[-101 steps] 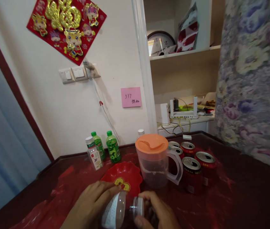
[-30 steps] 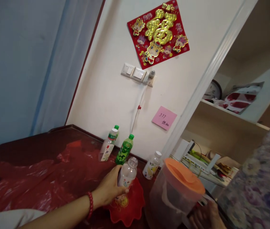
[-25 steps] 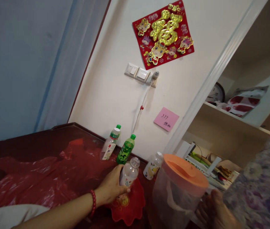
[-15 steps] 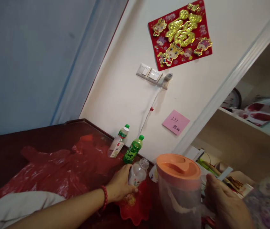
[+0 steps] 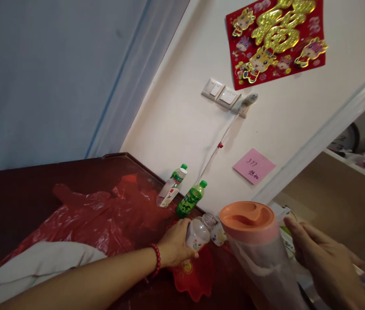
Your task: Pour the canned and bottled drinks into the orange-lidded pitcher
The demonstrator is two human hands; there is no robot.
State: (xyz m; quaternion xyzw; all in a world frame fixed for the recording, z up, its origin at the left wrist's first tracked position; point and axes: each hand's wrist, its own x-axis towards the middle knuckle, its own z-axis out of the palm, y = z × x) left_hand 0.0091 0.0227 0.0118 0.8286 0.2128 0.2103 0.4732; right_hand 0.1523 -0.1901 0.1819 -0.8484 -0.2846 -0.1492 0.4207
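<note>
My left hand (image 5: 176, 246) is wrapped around a clear bottle (image 5: 198, 234) with an uncapped threaded neck, above a red scalloped tray (image 5: 197, 280). At the right, my right hand (image 5: 326, 258) is closed at the handle side of a translucent plastic pitcher (image 5: 263, 258) with an orange lid (image 5: 247, 215). The handle itself is mostly hidden by my fingers. The pitcher leans, its lid toward the bottle, with a gap between them. A small patterned cup (image 5: 218, 237) stands just behind the bottle's neck.
A green drink bottle (image 5: 192, 200) and a clear labelled bottle (image 5: 171, 191) stand by the wall. Crumpled red plastic bags (image 5: 95, 219) cover the left of the dark red table (image 5: 14, 193). A plugged-in cord (image 5: 214, 150) hangs down the wall; shelves (image 5: 318, 193) stand right.
My right hand has tilted the pitcher, which was nearly upright, so its top leans left. The left hand keeps its hold on the clear bottle. The whole view has shifted, moving the scene rightward.
</note>
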